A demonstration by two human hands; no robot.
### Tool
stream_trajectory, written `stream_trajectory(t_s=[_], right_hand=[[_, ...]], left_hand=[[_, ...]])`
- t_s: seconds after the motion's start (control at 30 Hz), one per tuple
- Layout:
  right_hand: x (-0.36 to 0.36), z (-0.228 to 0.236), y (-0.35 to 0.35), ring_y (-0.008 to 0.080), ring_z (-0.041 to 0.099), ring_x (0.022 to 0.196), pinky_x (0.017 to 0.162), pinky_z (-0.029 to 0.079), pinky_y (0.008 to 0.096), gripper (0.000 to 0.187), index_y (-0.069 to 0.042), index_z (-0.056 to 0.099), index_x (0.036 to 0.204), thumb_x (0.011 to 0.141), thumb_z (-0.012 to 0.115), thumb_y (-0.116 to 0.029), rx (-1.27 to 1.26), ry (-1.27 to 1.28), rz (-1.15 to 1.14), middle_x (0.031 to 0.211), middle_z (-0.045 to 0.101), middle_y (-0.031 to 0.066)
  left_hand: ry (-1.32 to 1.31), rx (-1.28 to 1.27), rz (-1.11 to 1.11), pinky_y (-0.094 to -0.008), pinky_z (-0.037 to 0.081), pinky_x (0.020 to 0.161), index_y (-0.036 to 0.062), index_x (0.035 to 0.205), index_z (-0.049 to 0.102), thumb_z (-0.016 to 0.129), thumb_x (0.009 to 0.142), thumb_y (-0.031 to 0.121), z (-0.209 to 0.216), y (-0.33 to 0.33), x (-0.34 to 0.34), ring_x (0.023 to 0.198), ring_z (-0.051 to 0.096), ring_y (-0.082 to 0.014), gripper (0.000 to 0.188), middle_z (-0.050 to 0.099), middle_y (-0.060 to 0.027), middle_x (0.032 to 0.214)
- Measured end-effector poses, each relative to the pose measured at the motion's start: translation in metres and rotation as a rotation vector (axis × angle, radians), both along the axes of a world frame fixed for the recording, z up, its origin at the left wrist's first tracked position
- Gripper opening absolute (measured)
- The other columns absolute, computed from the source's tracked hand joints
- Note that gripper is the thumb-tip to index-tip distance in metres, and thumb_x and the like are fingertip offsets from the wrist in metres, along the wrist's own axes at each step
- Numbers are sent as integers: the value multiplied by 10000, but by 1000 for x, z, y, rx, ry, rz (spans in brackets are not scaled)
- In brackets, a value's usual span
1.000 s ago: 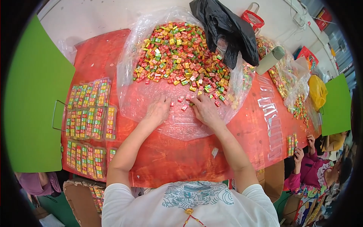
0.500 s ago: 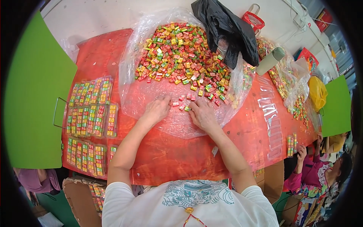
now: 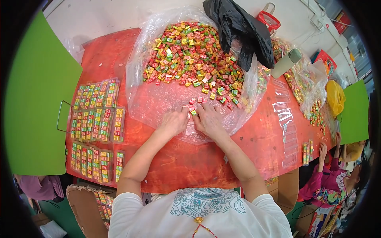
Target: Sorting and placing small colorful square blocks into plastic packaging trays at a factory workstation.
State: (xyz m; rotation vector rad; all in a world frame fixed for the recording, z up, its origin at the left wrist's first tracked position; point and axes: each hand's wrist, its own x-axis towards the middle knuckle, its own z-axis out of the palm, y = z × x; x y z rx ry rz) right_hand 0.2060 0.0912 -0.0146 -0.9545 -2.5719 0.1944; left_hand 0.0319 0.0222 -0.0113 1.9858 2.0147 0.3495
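Observation:
My left hand (image 3: 176,121) and my right hand (image 3: 209,119) are close together over the near part of a clear plastic sheet (image 3: 149,103), fingers curled inward. Between their fingertips is a small green and yellow wrapped block (image 3: 193,113); my right fingers press against it. What my left fingertips pinch is mostly hidden. Just beyond them lie a few loose red wrapped blocks (image 3: 192,101). Farther back on the sheet spreads a large heap of red, yellow and green wrapped blocks (image 3: 186,51). A clear tray seems to lie beneath my hands, barely visible.
Filled clear trays (image 3: 89,125) are grouped on the red table (image 3: 166,166) at left. Empty clear trays (image 3: 285,119) form a column at right. A black plastic bag (image 3: 238,31) and a pale green bottle (image 3: 286,63) stand behind. A co-worker's hand (image 3: 322,150) is at far right.
My left hand has moved right, toward my right hand, and the gap between them has narrowed. My right hand has shifted slightly left. The co-worker's hand at far right has moved.

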Motion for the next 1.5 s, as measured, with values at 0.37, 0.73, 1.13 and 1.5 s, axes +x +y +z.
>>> stream_trajectory(t_s=[0.37, 0.73, 1.13, 1.5], right_hand=[[32, -5, 51, 270, 595, 921, 843, 412, 433, 189, -81, 671, 944, 849, 677, -244, 332, 74, -228, 938, 601, 95], [29, 3, 67, 273, 590, 932, 831, 404, 438, 195, -92, 697, 903, 841, 680, -275, 210, -43, -204, 926, 605, 100], [16, -6, 69, 272, 581, 927, 863, 389, 443, 210, -62, 687, 876, 811, 668, -261, 296, -61, -256, 924, 592, 106], [23, -5, 47, 274, 579, 929, 856, 388, 437, 195, -39, 660, 876, 811, 673, -222, 310, -88, -230, 931, 595, 113]], left_hand=[[-41, 102, -21, -530, 570, 715, 77, 1196, 583, 587, 936, 228, 5, 8, 9, 879, 689, -424, 300, 666, -207, 1021], [114, 192, -63, -514, 568, 679, 162, 1187, 645, 592, 952, 246, -2, 71, 5, 792, 694, -407, 255, 674, -178, 953], [180, 210, 76, -494, 536, 767, 48, 1018, 687, 610, 877, 316, -5, 128, 30, 812, 719, -357, 313, 701, -214, 984], [278, 163, 110, -493, 516, 799, 39, 1073, 696, 607, 890, 408, -6, 140, 37, 914, 709, -293, 422, 708, -180, 1031]])
